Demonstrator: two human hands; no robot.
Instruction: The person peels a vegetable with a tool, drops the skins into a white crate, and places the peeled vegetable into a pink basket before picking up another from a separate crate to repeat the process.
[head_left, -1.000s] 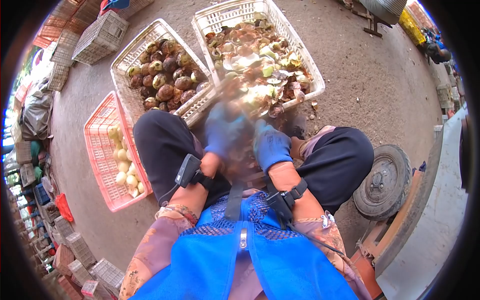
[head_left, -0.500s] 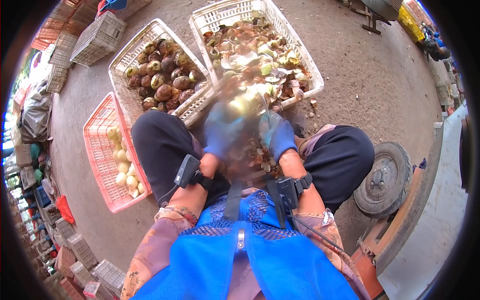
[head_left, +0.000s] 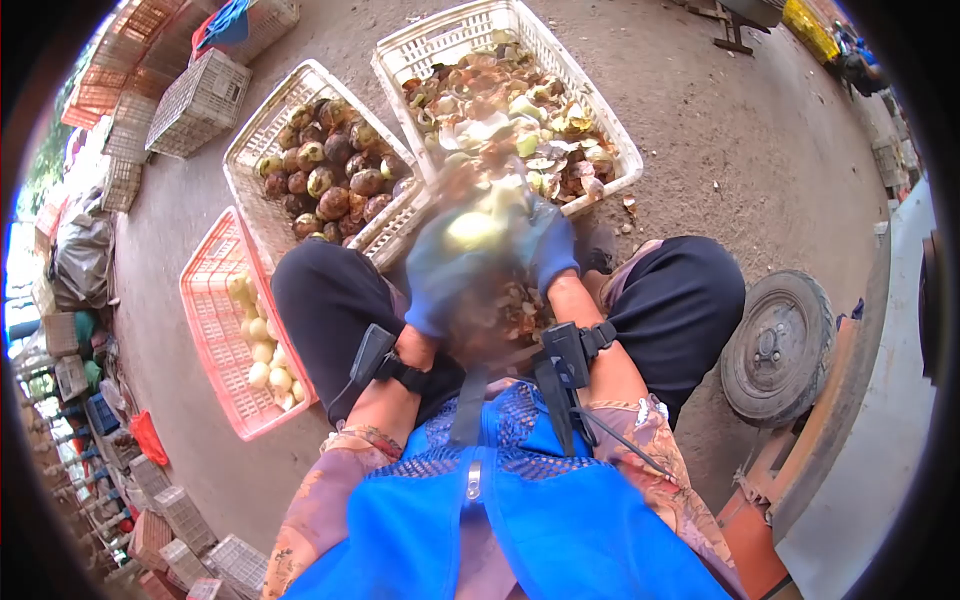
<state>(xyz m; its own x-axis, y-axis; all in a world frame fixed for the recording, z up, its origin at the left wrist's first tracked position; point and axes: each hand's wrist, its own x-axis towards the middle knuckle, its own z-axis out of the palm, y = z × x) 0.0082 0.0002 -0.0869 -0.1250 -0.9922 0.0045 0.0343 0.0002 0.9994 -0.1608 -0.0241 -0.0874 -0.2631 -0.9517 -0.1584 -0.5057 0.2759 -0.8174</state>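
Note:
Both my hands wear blue gloves and are blurred with motion between my knees. My left hand [head_left: 438, 272] grips a pale yellow-green fruit [head_left: 474, 228] partly stripped of its brown husk. My right hand [head_left: 553, 250] is closed right beside the fruit; what it holds is too blurred to tell. Husk scraps lie in my lap [head_left: 510, 305] below the hands. A white crate of husk peelings [head_left: 432, 38] stands just beyond my hands.
A white crate of brown unpeeled fruit [head_left: 262, 122] stands ahead left. A pink crate [head_left: 215, 330] with several pale peeled fruits lies by my left leg. A wheel [head_left: 778, 345] lies at right. Stacked empty crates [head_left: 190, 90] sit far left.
My hands have drawn closer together and risen slightly, and more pale flesh of the fruit shows. The view has shifted a little.

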